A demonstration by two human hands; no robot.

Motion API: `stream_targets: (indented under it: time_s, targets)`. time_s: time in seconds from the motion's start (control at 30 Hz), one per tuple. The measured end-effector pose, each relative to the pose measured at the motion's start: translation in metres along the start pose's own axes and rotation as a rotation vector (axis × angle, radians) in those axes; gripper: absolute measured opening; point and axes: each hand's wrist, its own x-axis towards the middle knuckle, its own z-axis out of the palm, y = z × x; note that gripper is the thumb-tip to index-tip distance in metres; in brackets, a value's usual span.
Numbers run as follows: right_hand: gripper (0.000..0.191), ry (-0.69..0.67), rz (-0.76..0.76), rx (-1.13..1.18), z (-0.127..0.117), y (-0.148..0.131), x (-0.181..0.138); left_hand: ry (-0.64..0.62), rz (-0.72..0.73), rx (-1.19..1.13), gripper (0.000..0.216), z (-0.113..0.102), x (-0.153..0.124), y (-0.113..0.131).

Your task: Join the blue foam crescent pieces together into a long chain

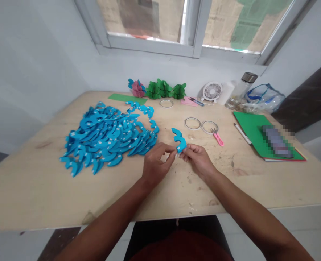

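Observation:
A curved blue paper piece (180,143), made of joined arcs with a small white square at its near end, is pinched in my right hand (200,158). Thumb and forefinger of my left hand (160,159) are pressed together at the near end of this piece. Whatever lies between those left fingertips is too small to make out. Left of my hands spreads a large heap of similar blue paper pieces (108,134), many bearing white squares. A chain of them curls round the heap's far right side.
Tape rolls (192,123) and pink thread snips (218,138) lie beyond my right hand. Green paper figures (164,88), a pink-and-blue one (137,88), a white fan (212,92) and a bottle (243,88) line the wall. At right are a green folder (254,127) and a pen (242,133).

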Motion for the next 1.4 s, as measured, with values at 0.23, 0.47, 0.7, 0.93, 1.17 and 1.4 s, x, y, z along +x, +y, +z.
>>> stream_targets:
  time_s: [0.23,0.47,0.7,0.93,1.17,1.4]
  targets:
    - [0.020,0.009,-0.030,-0.034,-0.001,0.001,0.001,-0.111,0.113,-0.004,0.011,0.003,-0.004,0.000]
    - [0.016,-0.017,-0.033,-0.044,0.000,0.002,0.001,-0.048,0.060,0.108,0.014,0.004,-0.003,-0.006]
    - [0.020,-0.005,-0.074,-0.155,0.000,0.002,0.002,-0.092,0.089,0.186,0.014,0.003,-0.002,-0.008]
    - [0.025,0.003,-0.164,-0.328,-0.001,0.005,0.001,-0.135,0.016,0.145,0.018,0.004,-0.001,-0.011]
    - [0.027,-0.023,-0.193,-0.372,-0.002,0.006,0.001,-0.177,-0.060,0.071,0.015,0.003,0.002,-0.008]
    - [0.027,-0.019,-0.176,-0.360,-0.001,0.005,0.000,-0.188,-0.139,0.020,0.019,0.002,0.004,-0.005]
